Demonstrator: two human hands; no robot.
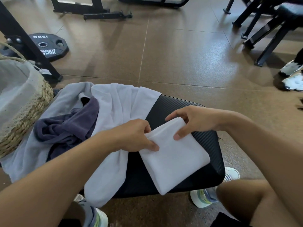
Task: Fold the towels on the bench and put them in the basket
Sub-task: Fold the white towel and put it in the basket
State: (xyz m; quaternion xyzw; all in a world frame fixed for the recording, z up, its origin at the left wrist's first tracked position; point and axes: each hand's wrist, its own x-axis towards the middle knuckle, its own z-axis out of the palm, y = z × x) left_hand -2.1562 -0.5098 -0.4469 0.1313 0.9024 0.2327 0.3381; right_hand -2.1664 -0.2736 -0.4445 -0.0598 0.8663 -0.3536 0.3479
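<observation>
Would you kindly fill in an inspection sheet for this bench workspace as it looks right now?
Surface: black padded bench, partly covered by towels.
Job's things: folded white towel on the bench; unfolded white towel, light grey towel and dark purple towel heaped at left; woven basket beside them, its inside mostly out of view.
Clutter: nothing seen on the bench.
Grippers: left hand and right hand both pinch the folded white towel's far end.
Cables: nothing seen.
Surroundings: brown tiled floor, weight plate, black equipment frames, another person's shoes.
</observation>
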